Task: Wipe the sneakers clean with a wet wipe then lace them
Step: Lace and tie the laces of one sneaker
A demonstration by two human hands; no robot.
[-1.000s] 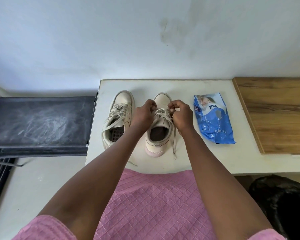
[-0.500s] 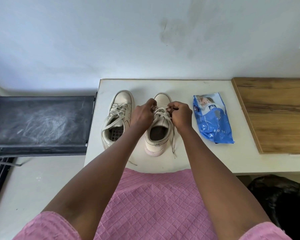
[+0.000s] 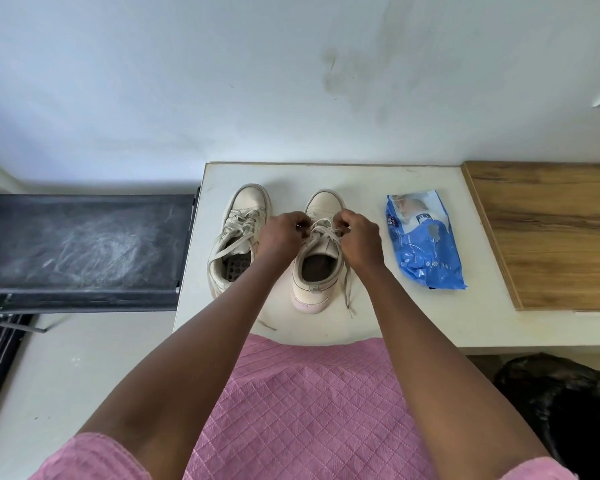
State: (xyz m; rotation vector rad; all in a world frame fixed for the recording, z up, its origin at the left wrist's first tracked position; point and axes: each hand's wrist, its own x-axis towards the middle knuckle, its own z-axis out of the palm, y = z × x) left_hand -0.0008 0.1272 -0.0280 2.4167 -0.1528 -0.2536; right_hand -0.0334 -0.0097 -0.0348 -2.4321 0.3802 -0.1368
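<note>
Evidently light and soft, the lace is flat cloth that bends anywhere; I judge it best taken close to its tips. From the head view, the left hand and right hand each pinch it with curled fingers over the sneaker, which stands mid-desk, heel toward the near edge. One loose end trails beside its right side. A second sneaker stands toward the left edge, a wipes pack toward the right.
</note>
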